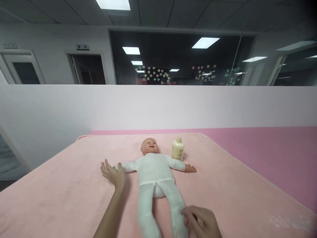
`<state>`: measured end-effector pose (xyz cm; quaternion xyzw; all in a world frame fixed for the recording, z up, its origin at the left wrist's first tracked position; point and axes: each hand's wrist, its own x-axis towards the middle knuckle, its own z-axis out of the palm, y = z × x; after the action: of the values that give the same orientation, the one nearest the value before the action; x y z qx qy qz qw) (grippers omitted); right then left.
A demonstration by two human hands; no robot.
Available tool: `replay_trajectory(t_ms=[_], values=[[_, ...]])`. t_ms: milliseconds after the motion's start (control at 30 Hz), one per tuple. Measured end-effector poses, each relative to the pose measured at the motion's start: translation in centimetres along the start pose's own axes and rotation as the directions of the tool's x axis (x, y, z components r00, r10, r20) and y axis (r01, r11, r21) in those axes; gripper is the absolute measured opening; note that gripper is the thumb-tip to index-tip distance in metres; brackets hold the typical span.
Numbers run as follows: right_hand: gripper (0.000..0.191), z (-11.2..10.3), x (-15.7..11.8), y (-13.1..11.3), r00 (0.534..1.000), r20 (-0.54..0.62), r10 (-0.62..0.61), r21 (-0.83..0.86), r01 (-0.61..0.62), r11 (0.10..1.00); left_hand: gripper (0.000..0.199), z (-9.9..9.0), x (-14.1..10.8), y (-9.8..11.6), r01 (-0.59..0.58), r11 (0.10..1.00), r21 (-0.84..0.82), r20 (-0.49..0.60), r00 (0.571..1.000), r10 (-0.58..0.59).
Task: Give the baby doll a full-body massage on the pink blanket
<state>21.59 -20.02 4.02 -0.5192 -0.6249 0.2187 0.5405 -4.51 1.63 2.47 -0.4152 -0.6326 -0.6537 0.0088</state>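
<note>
Head view: left hand (112, 173), open, is by 1 sleeve of the baby doll (155, 168). Right hand (201, 219) curls by 1 leg, hold unclear. Bottle (177, 149) stands toward the far edge of the blanket (235, 188).

My left hand (113, 173) is at the doll's (155, 168) outstretched arm, left of the frame's centre.

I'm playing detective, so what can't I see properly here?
In the head view:
- The doll's feet: cut off by the bottom edge.
- One of its hands: mostly hidden behind the person's left hand.
- The yellow bottle's writing: too small.
- The wall sign's words: too small.
</note>
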Motion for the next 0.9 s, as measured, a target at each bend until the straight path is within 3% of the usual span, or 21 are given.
replay_trajectory(t_ms=[67, 133, 167, 200, 267, 300, 333, 367, 500, 600, 700, 900], values=[[0.042, 0.2, 2.7, 0.3, 0.98, -0.003, 0.197, 0.21, -0.192, 0.959, 0.062, 0.2, -1.9, 2.4, -0.139, 0.987, -0.074, 0.104, 0.984, 0.147], [0.044, 0.5, 5.4, 0.3, 0.935, -0.012, 0.355, 0.402, -0.321, 0.858, 0.057, 0.6, -4.2, 4.3, -0.234, 0.954, -0.187, 0.254, 0.927, 0.277], [0.044, 0.6, 6.7, 0.2, 0.926, -0.016, 0.378, 0.449, -0.33, 0.83, 0.052, 0.8, -5.3, 5.0, -0.287, 0.927, -0.243, 0.364, 0.859, 0.361], [0.044, 0.9, 7.9, 0.1, 0.928, -0.019, 0.373, 0.475, -0.32, 0.82, 0.047, 1.0, -6.3, 5.5, -0.34, 0.893, -0.297, 0.485, 0.752, 0.447], [0.044, 1.5, 9.9, -0.2, 0.945, -0.011, 0.327, 0.488, -0.28, 0.827, 0.038, 1.0, -7.5, 6.1, -0.408, 0.833, -0.373, 0.679, 0.492, 0.545], [0.045, 1.8, 10.7, -0.2, 0.953, -0.014, 0.303, 0.48, -0.259, 0.838, 0.035, 0.9, -7.8, 6.2, -0.422, 0.821, -0.385, 0.741, 0.389, 0.548], [0.045, 2.2, 11.3, -0.1, 0.959, -0.028, 0.282, 0.463, -0.237, 0.854, 0.033, 0.7, -7.8, 6.2, -0.428, 0.82, -0.38, 0.783, 0.323, 0.531], [0.044, 2.7, 11.7, 0.1, 0.964, -0.049, 0.261, 0.431, -0.215, 0.876, 0.033, 0.3, -7.6, 6.2, -0.428, 0.829, -0.361, 0.813, 0.292, 0.504], [0.032, 4.5, 11.5, 2.4, 0.988, -0.063, 0.141, 0.173, -0.129, 0.976, 0.04, -1.7, -6.8, 5.6, -0.409, 0.869, -0.28, 0.882, 0.248, 0.401], [0.029, 5.8, 9.8, 4.6, 0.994, -0.012, 0.111, 0.038, -0.11, 0.993, 0.044, -2.8, -6.9, 4.7, -0.348, 0.914, -0.208, 0.913, 0.267, 0.309], [0.032, 6.8, 8.5, 5.9, 0.986, -0.033, 0.162, 0.058, -0.16, 0.985, 0.047, -2.9, -7.3, 3.9, -0.274, 0.943, -0.191, 0.915, 0.298, 0.272], [0.028, 8.3, 8.6, 6.0, 0.966, -0.149, 0.211, 0.136, -0.191, 0.972, 0.046, -1.9, -6.9, 3.7, -0.203, 0.936, -0.288, 0.883, 0.321, 0.341]])
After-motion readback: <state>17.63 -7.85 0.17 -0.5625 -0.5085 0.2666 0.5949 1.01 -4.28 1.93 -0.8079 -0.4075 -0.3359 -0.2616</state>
